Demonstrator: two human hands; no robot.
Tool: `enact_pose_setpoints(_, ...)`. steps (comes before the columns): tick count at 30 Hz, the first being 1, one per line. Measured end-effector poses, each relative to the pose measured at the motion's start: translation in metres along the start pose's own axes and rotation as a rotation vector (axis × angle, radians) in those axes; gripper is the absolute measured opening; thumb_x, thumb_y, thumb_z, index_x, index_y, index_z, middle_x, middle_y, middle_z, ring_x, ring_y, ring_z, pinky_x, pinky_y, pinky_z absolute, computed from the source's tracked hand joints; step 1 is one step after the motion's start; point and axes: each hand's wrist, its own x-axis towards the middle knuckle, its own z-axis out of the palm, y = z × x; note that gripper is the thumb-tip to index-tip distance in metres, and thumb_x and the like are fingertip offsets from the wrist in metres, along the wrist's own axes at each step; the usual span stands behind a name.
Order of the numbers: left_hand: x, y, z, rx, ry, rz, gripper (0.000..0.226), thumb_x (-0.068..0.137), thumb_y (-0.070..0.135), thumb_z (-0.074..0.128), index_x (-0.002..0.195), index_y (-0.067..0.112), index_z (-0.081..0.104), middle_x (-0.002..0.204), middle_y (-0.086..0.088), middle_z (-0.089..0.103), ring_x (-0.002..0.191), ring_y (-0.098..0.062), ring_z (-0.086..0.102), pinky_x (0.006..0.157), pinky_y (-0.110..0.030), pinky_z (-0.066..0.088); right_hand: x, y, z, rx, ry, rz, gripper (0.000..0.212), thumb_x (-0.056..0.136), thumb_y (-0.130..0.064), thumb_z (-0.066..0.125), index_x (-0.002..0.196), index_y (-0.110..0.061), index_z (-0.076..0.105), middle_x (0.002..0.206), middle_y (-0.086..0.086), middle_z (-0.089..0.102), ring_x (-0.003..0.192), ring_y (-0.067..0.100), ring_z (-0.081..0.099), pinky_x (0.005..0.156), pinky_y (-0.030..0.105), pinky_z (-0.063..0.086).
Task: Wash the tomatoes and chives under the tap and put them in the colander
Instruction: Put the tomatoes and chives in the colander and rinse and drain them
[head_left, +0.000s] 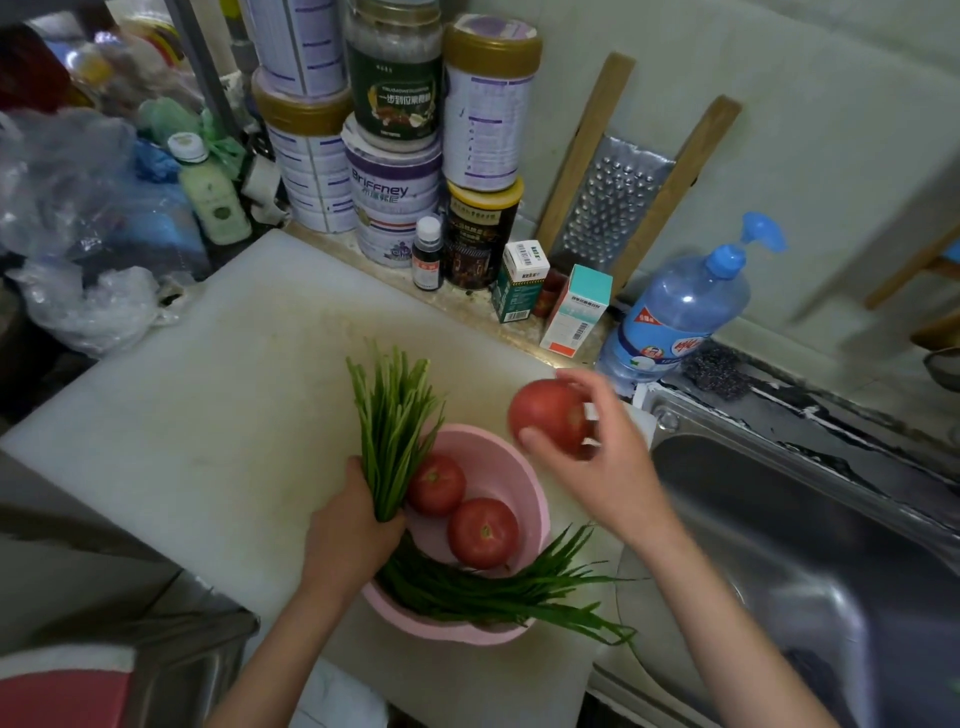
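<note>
The right hand (608, 467), fingers (589, 387) curled round a tomato (545, 415), holds it between colander (519, 467) and sink (779, 530), presumably for rinsing. The left hand (353, 530) clenches the chive bunch (392, 415) by its ends, keeping blades together.

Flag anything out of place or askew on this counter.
Only the loose chives: they lie across the pink colander instead of inside it, with their tips trailing over its rim toward the sink. Nothing looks spilled or damaged.
</note>
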Motion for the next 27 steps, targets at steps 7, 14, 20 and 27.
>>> enact_pose_setpoints(7, 0.0, 0.002, -0.005, -0.001, -0.037, -0.009, 0.056, 0.079, 0.029, 0.071, 0.123, 0.021, 0.037, 0.099, -0.006, 0.068, 0.092, -0.032, 0.066, 0.068, -0.031, 0.044, -0.044, 0.009, 0.072, -0.274, -0.534, -0.161, 0.066, 0.077, -0.038, 0.068, 0.133, -0.034, 0.034, 0.137, -0.013, 0.037, 0.12, 0.012, 0.043, 0.101, 0.034, 0.043)
enact_pose_setpoints(14, -0.005, 0.001, -0.003, -0.002, 0.02, -0.039, 0.041, 0.082, 0.031, 0.067, 0.112, 0.025, 0.04, 0.084, 0.006, 0.057, 0.086, -0.03, 0.066, 0.066, -0.03, 0.04, -0.045, 0.034, 0.097, -0.745, -0.476, -0.4, 0.074, 0.065, -0.042, 0.072, 0.132, -0.028, 0.043, 0.131, -0.002, 0.051, 0.118, 0.023, 0.048, 0.103, 0.043, 0.039)
enact_pose_setpoints(20, -0.015, 0.0, -0.001, -0.084, 0.003, -0.08, 0.045, 0.083, 0.048, 0.063, 0.114, 0.025, 0.04, 0.095, 0.004, 0.06, 0.087, -0.025, 0.063, 0.073, -0.038, 0.052, -0.053, 0.024, 0.083, -0.664, -0.49, -0.31, 0.067, 0.09, -0.061, 0.037, 0.148, -0.031, 0.022, 0.158, -0.001, 0.02, 0.145, 0.021, 0.015, 0.119, 0.046, 0.005)
enact_pose_setpoints(27, -0.023, 0.003, -0.005, -0.28, -0.08, -0.152, 0.07, 0.078, 0.047, 0.068, 0.133, 0.016, 0.039, 0.105, 0.008, 0.051, 0.094, -0.017, 0.055, 0.078, -0.03, 0.047, -0.054, 0.019, 0.069, -0.656, -0.553, -0.24, 0.061, 0.097, -0.041, 0.041, 0.151, -0.031, 0.013, 0.16, -0.003, 0.005, 0.147, 0.017, 0.001, 0.12, 0.043, 0.003)
